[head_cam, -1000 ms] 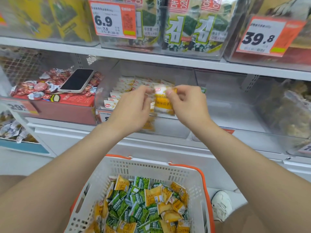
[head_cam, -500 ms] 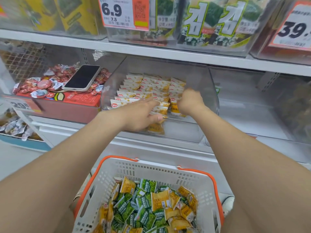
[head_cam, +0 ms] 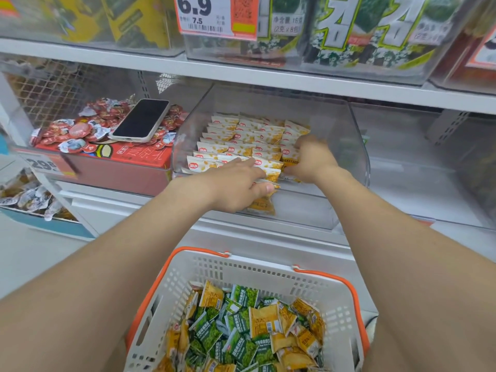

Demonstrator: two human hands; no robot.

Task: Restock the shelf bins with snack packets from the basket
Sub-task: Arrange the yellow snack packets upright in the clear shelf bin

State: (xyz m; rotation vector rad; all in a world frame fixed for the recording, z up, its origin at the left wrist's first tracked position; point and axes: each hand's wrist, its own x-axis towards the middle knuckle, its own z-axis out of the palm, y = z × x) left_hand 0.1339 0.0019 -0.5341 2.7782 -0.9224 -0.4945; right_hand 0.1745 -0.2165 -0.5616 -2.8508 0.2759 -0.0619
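A clear shelf bin (head_cam: 358, 146) holds neat rows of white-and-yellow snack packets (head_cam: 241, 135). My left hand (head_cam: 236, 183) reaches over the bin's front wall and pinches a yellow packet (head_cam: 269, 176) in the front row between thumb and fingers. My right hand (head_cam: 310, 159) is inside the bin at the right-hand column, fingers curled on a yellow packet (head_cam: 289, 157) there. Below my arms, a white basket with orange handles (head_cam: 241, 264) holds a loose pile of yellow and green packets (head_cam: 249, 331).
A phone (head_cam: 142, 120) lies on red-wrapped sweets (head_cam: 77, 130) in the red box to the left. A second clear bin (head_cam: 418, 173) stands to the right. Seaweed packs (head_cam: 349, 30) and a 6.9 price tag (head_cam: 214, 14) fill the shelf above.
Both hands went from holding a yellow packet in the air before the bin to reaching down into the bin's front rows. The view has closed in on the shelf.
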